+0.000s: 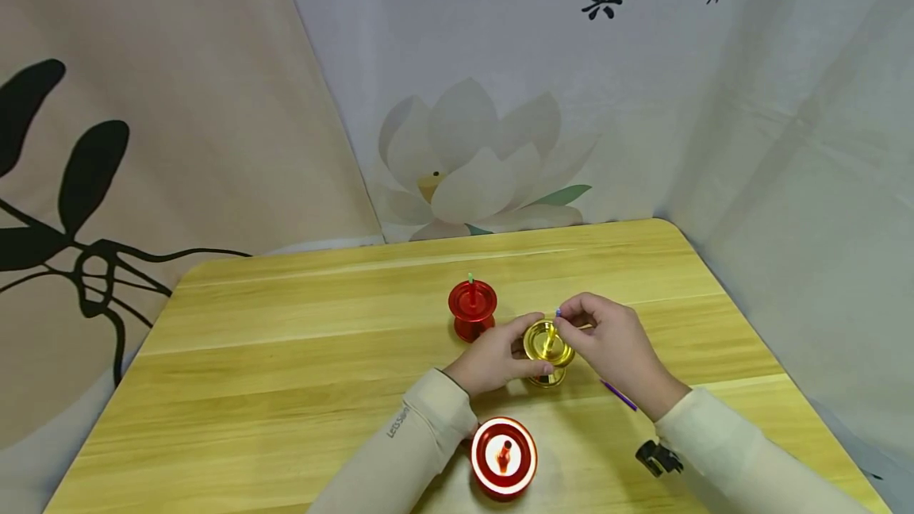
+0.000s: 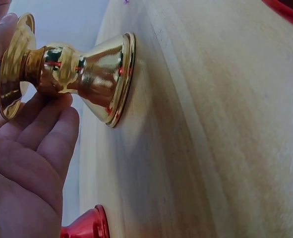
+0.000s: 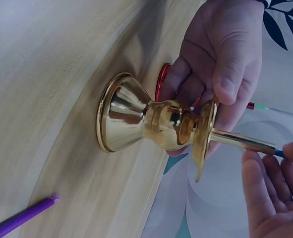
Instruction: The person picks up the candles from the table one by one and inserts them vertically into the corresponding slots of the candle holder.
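Note:
A shiny gold candle holder (image 1: 539, 352) stands upright on the table, with a flared base, a dish and a narrow tube rising from the dish. My left hand (image 1: 493, 362) holds it from the left, fingers around the stem and thumb along the dish in the left wrist view. At the tube's top, my right hand (image 1: 612, 342) pinches a thin blue stick (image 3: 279, 153) between thumb and fingertips. Only a short piece of blue shows; the rest is hidden by the tube and fingers. Beside the left hand stands a red candle holder (image 1: 473, 304) with a pale green tip on top.
Another red candle holder (image 1: 503, 492), brightly lit on top, stands near the front by my left sleeve. A purple stick (image 3: 22, 217) lies on the wooden table (image 1: 286, 355) beneath my right wrist. A small black object (image 1: 658, 458) shows by the right sleeve. Printed curtains surround the table.

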{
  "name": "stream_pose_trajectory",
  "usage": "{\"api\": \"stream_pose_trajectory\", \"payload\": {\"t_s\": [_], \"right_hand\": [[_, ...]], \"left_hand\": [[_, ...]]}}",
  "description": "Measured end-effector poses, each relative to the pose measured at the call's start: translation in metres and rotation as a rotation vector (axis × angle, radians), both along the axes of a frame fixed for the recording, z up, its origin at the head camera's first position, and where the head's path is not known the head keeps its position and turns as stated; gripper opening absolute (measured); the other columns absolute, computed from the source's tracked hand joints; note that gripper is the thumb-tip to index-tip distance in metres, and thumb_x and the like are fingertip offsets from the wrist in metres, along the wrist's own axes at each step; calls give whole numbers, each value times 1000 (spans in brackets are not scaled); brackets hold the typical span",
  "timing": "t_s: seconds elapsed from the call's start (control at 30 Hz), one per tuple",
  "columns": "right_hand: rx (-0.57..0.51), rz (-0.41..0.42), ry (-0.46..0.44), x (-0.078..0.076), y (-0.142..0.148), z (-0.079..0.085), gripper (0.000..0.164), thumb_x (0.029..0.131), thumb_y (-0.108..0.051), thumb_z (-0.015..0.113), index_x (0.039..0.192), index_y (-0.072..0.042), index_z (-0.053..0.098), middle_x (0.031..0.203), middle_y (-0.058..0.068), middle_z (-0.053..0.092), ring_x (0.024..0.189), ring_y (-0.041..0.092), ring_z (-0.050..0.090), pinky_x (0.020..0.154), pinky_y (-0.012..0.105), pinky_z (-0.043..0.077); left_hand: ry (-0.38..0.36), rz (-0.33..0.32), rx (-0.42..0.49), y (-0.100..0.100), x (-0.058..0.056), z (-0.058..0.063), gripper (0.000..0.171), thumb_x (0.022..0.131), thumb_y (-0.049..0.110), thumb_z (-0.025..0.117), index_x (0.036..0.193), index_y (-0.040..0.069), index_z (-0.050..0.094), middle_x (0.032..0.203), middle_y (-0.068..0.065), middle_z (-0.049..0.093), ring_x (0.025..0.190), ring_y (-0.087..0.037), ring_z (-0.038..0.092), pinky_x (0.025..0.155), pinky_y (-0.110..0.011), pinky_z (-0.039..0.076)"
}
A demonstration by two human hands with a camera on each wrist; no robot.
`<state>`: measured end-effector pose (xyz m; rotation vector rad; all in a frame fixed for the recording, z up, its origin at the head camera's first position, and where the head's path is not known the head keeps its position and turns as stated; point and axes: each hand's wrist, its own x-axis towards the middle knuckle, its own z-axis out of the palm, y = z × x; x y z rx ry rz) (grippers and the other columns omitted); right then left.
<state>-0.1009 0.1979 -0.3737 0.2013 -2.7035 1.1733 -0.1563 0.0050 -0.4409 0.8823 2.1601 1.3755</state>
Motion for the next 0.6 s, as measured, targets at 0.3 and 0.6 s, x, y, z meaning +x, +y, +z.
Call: {"api": "stream_pose_trajectory", "payload": {"t_s": [0.3,0.6], "right_hand": [[7,-3,-14,0,2,1,7,93,-18,71,92,-11,69,87,-6,70,84,13,69,69,29,57],[-2,-2,-45,0,1,4,5,91,-13,73,92,-11,68,86,-4,71,83,13,68,67,29,55]], "left_hand": [[-11,-7,24,3,0,0,78,90,28,78,155,10,37,130,2,64,111,-3,62,98,-25,50],[-107,-6,117,2,-3,-5,79,89,19,79,154,6,37,135,-2,63,116,-7,62,97,-22,50]]}}
